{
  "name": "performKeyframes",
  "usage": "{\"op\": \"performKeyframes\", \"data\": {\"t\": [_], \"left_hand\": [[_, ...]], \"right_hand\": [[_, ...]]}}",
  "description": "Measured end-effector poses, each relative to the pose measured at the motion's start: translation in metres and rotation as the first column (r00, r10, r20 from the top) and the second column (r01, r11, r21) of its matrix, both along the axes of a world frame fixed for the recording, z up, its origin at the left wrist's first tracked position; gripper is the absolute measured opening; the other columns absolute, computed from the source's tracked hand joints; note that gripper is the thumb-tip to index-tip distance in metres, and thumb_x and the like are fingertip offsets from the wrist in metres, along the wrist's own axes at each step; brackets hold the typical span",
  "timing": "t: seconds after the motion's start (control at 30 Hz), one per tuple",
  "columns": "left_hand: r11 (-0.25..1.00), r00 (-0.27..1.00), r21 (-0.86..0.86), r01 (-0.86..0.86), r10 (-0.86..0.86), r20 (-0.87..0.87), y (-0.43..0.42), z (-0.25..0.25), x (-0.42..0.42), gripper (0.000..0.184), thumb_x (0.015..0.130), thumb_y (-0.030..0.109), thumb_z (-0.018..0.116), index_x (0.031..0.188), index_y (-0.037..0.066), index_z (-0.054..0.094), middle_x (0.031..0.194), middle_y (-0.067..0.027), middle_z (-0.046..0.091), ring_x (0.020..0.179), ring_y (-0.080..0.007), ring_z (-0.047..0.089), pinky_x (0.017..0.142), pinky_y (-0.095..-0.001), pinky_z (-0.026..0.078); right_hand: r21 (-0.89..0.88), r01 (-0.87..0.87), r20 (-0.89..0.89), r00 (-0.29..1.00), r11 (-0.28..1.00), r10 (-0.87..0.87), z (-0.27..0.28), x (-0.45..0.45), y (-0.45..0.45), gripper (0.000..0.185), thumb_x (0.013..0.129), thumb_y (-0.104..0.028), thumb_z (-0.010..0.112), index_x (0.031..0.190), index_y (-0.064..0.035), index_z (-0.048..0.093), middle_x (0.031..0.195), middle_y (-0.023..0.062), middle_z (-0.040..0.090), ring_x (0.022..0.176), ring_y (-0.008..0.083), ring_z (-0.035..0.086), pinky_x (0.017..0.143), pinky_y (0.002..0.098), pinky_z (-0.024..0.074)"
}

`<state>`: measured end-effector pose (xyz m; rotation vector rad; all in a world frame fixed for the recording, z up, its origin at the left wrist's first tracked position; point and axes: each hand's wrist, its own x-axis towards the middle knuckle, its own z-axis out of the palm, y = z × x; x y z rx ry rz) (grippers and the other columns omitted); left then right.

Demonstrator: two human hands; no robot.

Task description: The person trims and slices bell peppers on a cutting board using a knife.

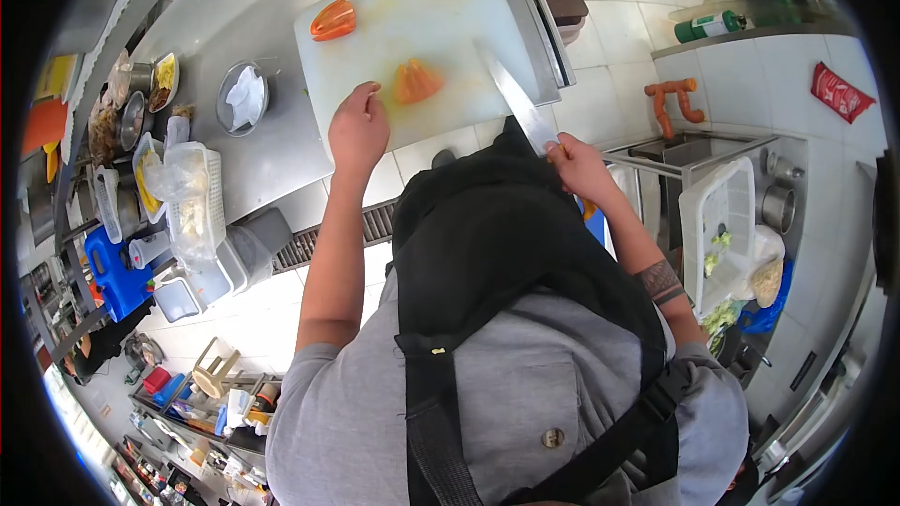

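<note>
My right hand (575,167) grips the handle of a kitchen knife (517,96). Its long blade points away from me, the tip over the right part of a white cutting board (450,19). Near the board's lower left edge is my left hand (359,126), fingers loosely curled, with a gap between thumb and forefinger and nothing visible in it. Just right of it lies an orange-red vegetable piece (417,82) with a ridged surface. A redder cut piece (335,19), like pepper or tomato, rests at the board's upper left.
Left of the board, a metal bowl (242,98) with white crumpled material stands on the steel counter (253,0). Beyond it are food bowls and a white basket (199,189) holding plastic bags. To my right, a white crate (717,234) with green scraps sits by the sink.
</note>
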<state>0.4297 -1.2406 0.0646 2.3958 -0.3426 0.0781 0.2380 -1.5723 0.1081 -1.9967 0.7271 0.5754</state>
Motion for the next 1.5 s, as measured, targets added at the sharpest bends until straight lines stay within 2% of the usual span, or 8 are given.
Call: {"op": "performKeyframes", "data": {"t": [0.33,0.4,0.63,0.7,0.87,1.2,1.4,1.5], "left_hand": [[0.955,0.622,-0.110,-0.276,0.090,-0.777,-0.056,0.035,0.012,0.031,0.098,0.025,0.073,0.122,0.005,0.068,0.095,-0.0177,0.077,0.088,-0.0338,0.076,0.080,-0.0439,0.060],[0.953,0.892,0.300,0.032,0.108,-0.440,-0.051,0.047,0.005,0.028,0.097,0.019,0.073,0.121,0.005,0.068,0.095,-0.0163,0.077,0.089,-0.0366,0.075,0.080,-0.0455,0.060],[0.967,0.905,0.038,0.251,-0.249,0.345,-0.063,0.003,0.040,0.026,0.097,0.020,0.067,0.120,0.010,0.071,0.095,-0.0145,0.078,0.096,-0.0397,0.075,0.088,-0.0491,0.059],[0.905,0.948,0.287,0.314,-0.282,-0.147,-0.068,0.009,0.045,0.035,0.096,0.022,0.068,0.129,0.009,0.068,0.097,-0.0171,0.079,0.094,-0.0385,0.076,0.089,-0.0503,0.059],[0.993,0.941,0.118,0.021,0.020,-0.337,-0.073,0.002,0.014,0.045,0.099,0.026,0.071,0.135,0.000,0.063,0.089,-0.0148,0.081,0.081,-0.0293,0.079,0.076,-0.0394,0.062],[0.983,0.763,-0.151,-0.105,-0.017,-0.646,-0.068,-0.003,0.013,0.026,0.098,0.022,0.071,0.107,-0.002,0.070,0.091,-0.0131,0.081,0.065,-0.0209,0.072,0.068,-0.0368,0.059],[0.991,0.980,0.117,0.066,-0.086,0.179,-0.059,-0.008,0.004,0.034,0.098,0.027,0.072,0.123,0.005,0.075,0.141,-0.0153,0.070,0.120,-0.0322,0.068,0.103,-0.0468,0.055],[0.968,0.977,0.196,0.159,-0.182,0.107,-0.055,-0.027,0.004,0.043,0.101,0.033,0.070,0.134,0.006,0.073,0.150,-0.0156,0.065,0.143,-0.0387,0.055,0.117,-0.0521,0.046]], "right_hand": [[-0.108,-0.082,0.025,0.996,0.991,0.086,-0.013,-0.005,-0.004,0.031,0.111,-0.034,0.056,0.115,-0.0039,0.059,0.087,0.0233,0.073,0.082,0.0434,0.072,0.077,0.0504,0.0545],[-0.121,-0.082,0.040,0.995,0.989,0.088,-0.013,-0.005,-0.004,0.031,0.111,-0.034,0.057,0.115,-0.0038,0.060,0.088,0.0229,0.073,0.084,0.0433,0.072,0.078,0.0497,0.0548],[-0.091,0.051,0.163,0.986,0.995,-0.035,-0.020,-0.018,0.010,0.029,0.110,-0.027,0.061,0.131,-0.0082,0.065,0.092,0.0185,0.075,0.089,0.0339,0.073,0.084,0.0435,0.0558],[-0.091,0.122,0.299,0.950,0.988,-0.089,-0.019,-0.019,0.016,0.036,0.109,-0.024,0.062,0.143,-0.0122,0.066,0.091,0.0162,0.075,0.086,0.0275,0.072,0.084,0.0399,0.0559],[0.081,0.141,0.268,0.950,0.987,-0.157,0.020,-0.006,0.026,0.057,0.110,-0.016,0.062,0.165,-0.0267,0.051,0.084,-0.0025,0.059,0.073,0.0064,0.050,0.072,0.0232,0.0478],[0.043,-0.096,0.292,0.953,0.994,0.080,0.004,0.022,0.053,0.055,0.108,-0.021,0.058,0.162,-0.0272,0.052,0.082,0.0181,0.066,0.074,0.0262,0.063,0.082,0.0368,0.0537],[-0.010,-0.090,0.226,0.970,0.996,0.090,0.002,0.023,0.056,0.055,0.107,-0.021,0.057,0.162,-0.0261,0.052,0.086,0.0226,0.069,0.077,0.0317,0.067,0.083,0.0396,0.0552],[-0.029,-0.088,0.234,0.968,0.996,0.093,-0.004,0.022,0.057,0.053,0.107,-0.022,0.057,0.160,-0.0243,0.054,0.087,0.0250,0.070,0.077,0.0358,0.069,0.082,0.0413,0.0558]]}}
